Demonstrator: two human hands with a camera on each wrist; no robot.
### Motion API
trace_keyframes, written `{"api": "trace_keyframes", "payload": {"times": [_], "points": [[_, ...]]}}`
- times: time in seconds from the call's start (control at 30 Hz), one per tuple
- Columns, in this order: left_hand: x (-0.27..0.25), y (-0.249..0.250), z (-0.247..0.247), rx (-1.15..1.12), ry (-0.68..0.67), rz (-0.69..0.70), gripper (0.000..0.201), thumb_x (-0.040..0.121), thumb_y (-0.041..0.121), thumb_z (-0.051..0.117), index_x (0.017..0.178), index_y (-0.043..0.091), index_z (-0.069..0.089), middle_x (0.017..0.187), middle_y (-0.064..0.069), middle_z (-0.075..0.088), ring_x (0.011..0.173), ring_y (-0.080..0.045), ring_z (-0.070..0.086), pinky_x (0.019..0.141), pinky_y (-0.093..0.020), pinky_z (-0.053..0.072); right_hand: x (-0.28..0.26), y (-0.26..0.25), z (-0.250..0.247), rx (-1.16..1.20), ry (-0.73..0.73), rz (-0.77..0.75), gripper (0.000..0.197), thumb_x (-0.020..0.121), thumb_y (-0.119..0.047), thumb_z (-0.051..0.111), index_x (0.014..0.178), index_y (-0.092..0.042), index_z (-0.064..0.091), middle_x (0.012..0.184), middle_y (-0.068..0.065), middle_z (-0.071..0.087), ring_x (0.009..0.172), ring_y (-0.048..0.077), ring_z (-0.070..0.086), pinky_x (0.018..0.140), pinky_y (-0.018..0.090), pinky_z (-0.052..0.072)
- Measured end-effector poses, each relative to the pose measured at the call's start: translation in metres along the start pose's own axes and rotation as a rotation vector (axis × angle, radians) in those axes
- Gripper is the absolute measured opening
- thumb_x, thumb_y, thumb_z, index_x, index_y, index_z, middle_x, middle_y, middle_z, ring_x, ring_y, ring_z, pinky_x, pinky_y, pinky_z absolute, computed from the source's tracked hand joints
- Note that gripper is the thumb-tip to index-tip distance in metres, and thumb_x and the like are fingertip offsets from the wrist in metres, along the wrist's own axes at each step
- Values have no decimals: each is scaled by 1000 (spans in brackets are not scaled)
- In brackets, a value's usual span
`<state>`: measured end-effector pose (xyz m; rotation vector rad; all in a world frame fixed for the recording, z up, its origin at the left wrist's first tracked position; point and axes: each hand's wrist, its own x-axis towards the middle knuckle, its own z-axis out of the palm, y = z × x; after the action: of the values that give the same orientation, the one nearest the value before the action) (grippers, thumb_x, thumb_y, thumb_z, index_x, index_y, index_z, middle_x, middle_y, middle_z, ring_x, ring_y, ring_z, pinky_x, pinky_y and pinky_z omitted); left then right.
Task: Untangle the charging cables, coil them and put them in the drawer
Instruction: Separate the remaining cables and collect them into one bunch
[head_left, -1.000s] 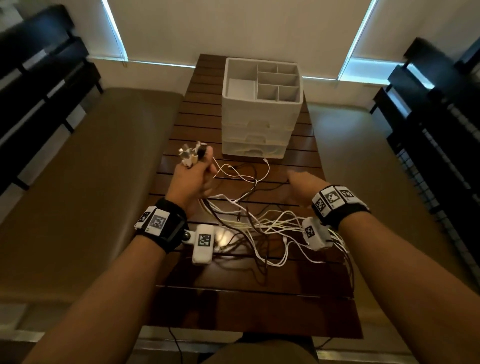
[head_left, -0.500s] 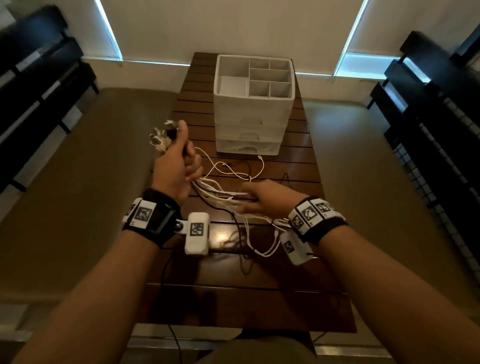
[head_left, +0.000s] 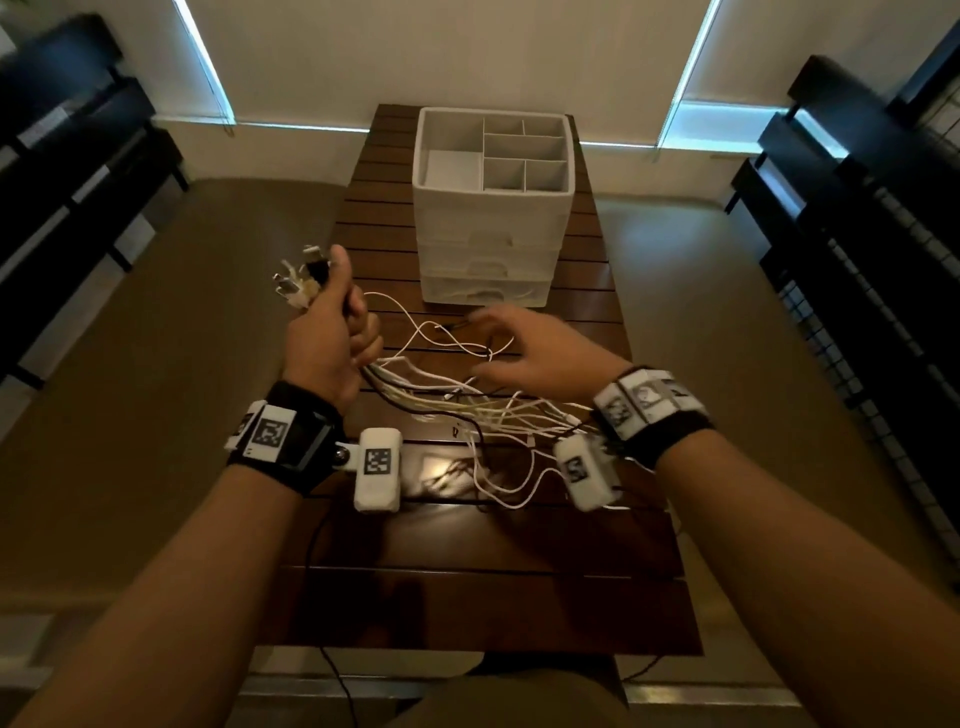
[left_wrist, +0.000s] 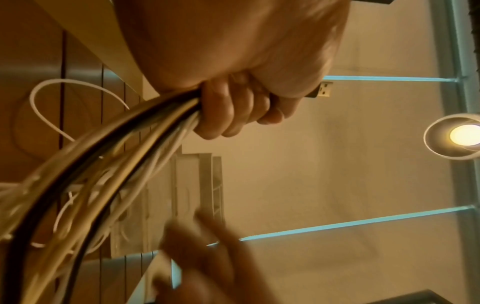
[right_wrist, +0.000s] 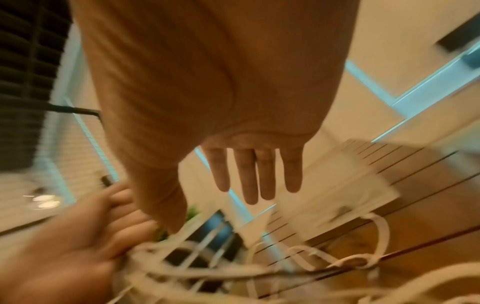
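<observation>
Head view: left hand (head_left: 332, 343) fisted round bundle of charging cables (head_left: 498, 410), plug ends (head_left: 298, 278) sticking out above thumb; loose lengths sprawled on slatted table (head_left: 467, 597). Right hand (head_left: 540, 348) hovered over them, fingers spread, holding nothing. White drawer unit (head_left: 493, 208) at far end, drawers closed. Wristbands bore square code markers, no readable text.

Left wrist view: fingers (left_wrist: 221, 111) curled tight on cables (left_wrist: 103, 164); USB plug (left_wrist: 323, 92) poked out beyond fist.

Right wrist view: fingers (right_wrist: 257, 174) straight, slightly apart, clear of blurred cables (right_wrist: 285, 267).

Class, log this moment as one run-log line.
left hand: grips cable bundle | right hand: open over loose cables | drawers: closed
</observation>
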<state>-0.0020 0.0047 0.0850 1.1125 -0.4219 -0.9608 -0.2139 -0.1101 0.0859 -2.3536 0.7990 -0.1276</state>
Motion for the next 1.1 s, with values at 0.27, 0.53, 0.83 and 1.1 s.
{"api": "trace_keyframes", "payload": {"times": [0.27, 0.53, 0.83, 1.1], "points": [[-10, 10, 16, -30, -166, -2, 56, 106, 51, 52, 61, 20, 40, 48, 7, 24, 40, -9, 19, 37, -23, 22, 36, -41, 66, 1, 51, -139, 13, 98, -32, 68, 93, -21, 69, 79, -5, 61, 70, 14, 57, 66, 33, 46], [-5, 19, -37, 69, -46, 3, 52, 99, 48, 67, 65, 24, 36, 50, 8, 24, 41, -10, 18, 38, -22, 18, 10, 43, 49, -360, 50, 19, 26, 98, -42, 60, 95, -19, 72, 91, 6, 72, 86, 28, 66, 73, 38, 53], [-3, 25, -83, 102, 81, 62, 50, 98, 45, 70, 66, 26, 36, 52, 8, 29, 40, -9, 19, 39, -22, 15, -23, 100, 33, -439, 40, 305, 32, 97, -46, 58, 72, -27, 57, 68, -5, 53, 65, 21, 54, 63, 33, 45], [1, 37, -116, 140, 154, 89, 49, 98, 47, 69, 67, 25, 38, 51, 8, 30, 39, -8, 22, 43, -21, 14, -37, 131, 32, -491, -40, 445, 39, 84, -62, 66, 75, -24, 66, 79, -3, 64, 74, 22, 64, 66, 33, 53]]}}
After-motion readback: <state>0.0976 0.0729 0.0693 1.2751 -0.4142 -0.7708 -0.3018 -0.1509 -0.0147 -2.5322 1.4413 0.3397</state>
